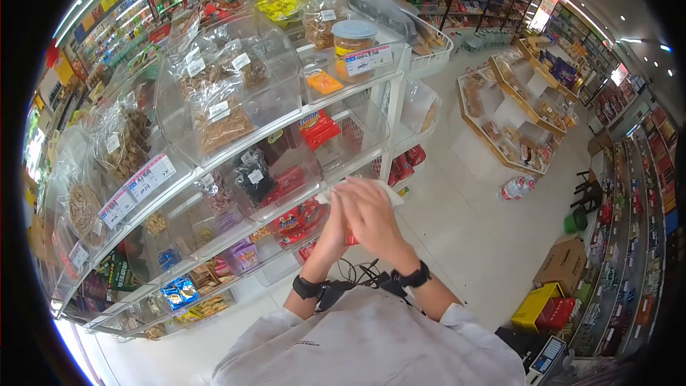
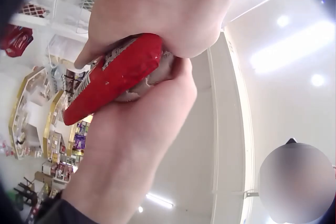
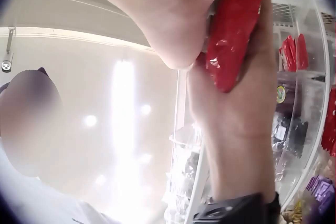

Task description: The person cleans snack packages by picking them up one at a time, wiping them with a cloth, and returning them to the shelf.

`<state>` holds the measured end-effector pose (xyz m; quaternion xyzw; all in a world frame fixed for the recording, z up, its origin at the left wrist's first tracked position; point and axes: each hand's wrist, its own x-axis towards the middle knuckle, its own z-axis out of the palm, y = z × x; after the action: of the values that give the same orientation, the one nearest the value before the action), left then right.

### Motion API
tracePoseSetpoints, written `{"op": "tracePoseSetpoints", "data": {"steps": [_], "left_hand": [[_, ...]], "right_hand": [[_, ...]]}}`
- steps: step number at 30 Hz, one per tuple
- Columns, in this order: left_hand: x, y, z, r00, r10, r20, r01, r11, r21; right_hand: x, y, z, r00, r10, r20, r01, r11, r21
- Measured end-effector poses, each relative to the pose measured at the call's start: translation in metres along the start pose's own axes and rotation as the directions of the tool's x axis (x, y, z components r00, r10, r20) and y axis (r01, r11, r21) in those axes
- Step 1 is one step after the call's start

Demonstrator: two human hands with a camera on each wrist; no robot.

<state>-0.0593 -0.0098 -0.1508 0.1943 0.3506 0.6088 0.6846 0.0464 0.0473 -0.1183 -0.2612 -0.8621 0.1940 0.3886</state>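
Red packet (image 2: 113,79) was gripped between both hands in front of the shelf (image 1: 300,116), which was seen at 10 o'clock from them. The left hand (image 2: 157,8) was closed on it from one side, with the fingers curled over its edge. The right hand (image 2: 142,129) was wrapped round it from the other side. A white cloth (image 1: 389,193) was caught under the fingertips at 1 o'clock. From the head camera only a sliver of red was shown beneath the right hand. Bottles (image 1: 518,187) were seen lying on the floor (image 1: 457,243) at 3 o'clock.
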Motion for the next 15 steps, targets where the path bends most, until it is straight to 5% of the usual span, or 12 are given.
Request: {"op": "tracePoseSetpoints", "data": {"steps": [4,9,12,13,15], "left_hand": [[-0.006,0.000,-0.024,0.982,0.188,-0.018,-0.189,0.977,-0.096],[-0.003,-0.009,-0.088,0.952,0.238,-0.194,-0.299,0.864,-0.405],[0.005,-0.023,-0.148,0.941,0.327,0.090,-0.210,0.770,-0.602],[-0.001,-0.015,-0.136,0.964,0.254,-0.080,-0.256,0.799,-0.544],[-0.007,0.009,-0.095,0.921,0.319,-0.226,-0.388,0.813,-0.434]], "right_hand": [[0.012,0.013,0.030,0.986,0.161,0.038,-0.164,0.980,0.117],[-0.006,-0.040,0.051,0.976,-0.016,0.217,0.016,1.000,0.001],[-0.018,-0.048,0.052,0.894,-0.167,0.416,0.175,0.984,0.018],[-0.019,-0.046,0.051,0.887,-0.157,0.435,0.168,0.986,0.013],[-0.020,-0.020,0.062,0.971,-0.051,0.234,0.045,0.998,0.031]]}}
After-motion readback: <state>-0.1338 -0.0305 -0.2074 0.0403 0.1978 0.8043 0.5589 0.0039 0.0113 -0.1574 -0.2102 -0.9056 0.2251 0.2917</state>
